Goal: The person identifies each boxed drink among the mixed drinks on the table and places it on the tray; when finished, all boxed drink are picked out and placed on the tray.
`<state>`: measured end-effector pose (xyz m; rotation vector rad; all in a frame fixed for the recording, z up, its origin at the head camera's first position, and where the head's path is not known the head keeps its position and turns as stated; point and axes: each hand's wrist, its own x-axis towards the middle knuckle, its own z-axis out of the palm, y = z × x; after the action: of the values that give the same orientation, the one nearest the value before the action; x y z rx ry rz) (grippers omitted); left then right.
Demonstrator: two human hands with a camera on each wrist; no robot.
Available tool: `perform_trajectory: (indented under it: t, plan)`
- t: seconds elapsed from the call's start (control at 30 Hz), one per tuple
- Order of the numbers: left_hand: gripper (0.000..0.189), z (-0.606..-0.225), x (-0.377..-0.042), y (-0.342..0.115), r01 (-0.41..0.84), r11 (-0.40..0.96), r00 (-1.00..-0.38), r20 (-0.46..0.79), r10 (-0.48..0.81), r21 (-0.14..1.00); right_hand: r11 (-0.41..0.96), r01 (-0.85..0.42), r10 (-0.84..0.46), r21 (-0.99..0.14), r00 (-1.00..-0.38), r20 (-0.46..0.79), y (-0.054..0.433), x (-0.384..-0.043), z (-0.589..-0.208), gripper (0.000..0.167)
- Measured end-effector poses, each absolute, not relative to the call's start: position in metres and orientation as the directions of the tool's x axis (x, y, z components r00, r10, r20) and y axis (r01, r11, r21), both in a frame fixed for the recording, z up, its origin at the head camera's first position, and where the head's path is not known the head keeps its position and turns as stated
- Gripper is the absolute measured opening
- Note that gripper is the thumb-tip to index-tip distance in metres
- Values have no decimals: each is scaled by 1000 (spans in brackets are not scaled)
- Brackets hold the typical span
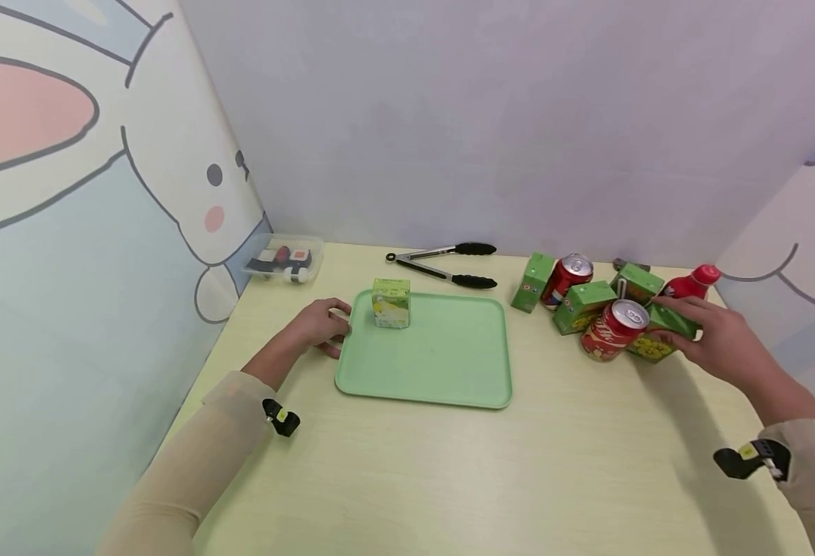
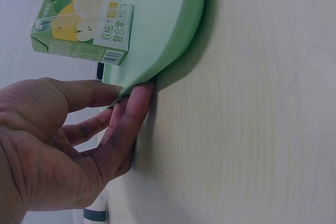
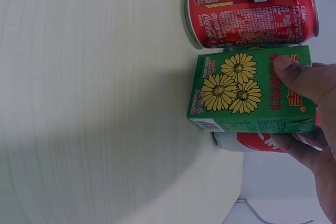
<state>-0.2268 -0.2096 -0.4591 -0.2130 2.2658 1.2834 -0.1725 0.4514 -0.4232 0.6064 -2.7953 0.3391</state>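
My left hand (image 1: 320,324) pinches the left rim of the pale green tray (image 1: 442,355), thumb on the edge and fingers beneath it in the left wrist view. A small light green fruit juice carton (image 2: 79,27) stands upright on the tray near its back left corner. Far to the right, my right hand (image 1: 723,344) grips a dark green drink carton (image 3: 231,87) printed with yellow flowers, thumb across its front face. Right beside that carton stands a red Coca-Cola can (image 3: 252,11). A red-capped bottle (image 1: 692,283) is just behind the right hand.
More green cartons (image 1: 534,282) and another red can (image 1: 568,279) cluster at the back right. Black-handled tongs (image 1: 442,265) lie spread behind the tray. A clear plastic box (image 1: 285,259) with small items sits in the back left corner. Walls bound the table at the back and sides.
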Motion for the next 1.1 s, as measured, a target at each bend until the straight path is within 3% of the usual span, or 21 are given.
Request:
perform_trajectory:
  t: [0.4, 0.73, 1.1]
  plan:
    - [51, -459, -227, -209, -378, 534, -852, -510, 120, 757, 891, -412, -334, -192, -880, 337, 453, -171, -426, 71]
    - [50, -459, -227, -209, -376, 540, -852, -510, 118, 753, 895, -379, -302, -236, -903, 307, 451, -168, -426, 56]
    - [51, -459, -227, -210, -372, 542, -850, -511, 126, 753, 903, -347, -281, -255, -923, 262, 447, -171, -414, 65]
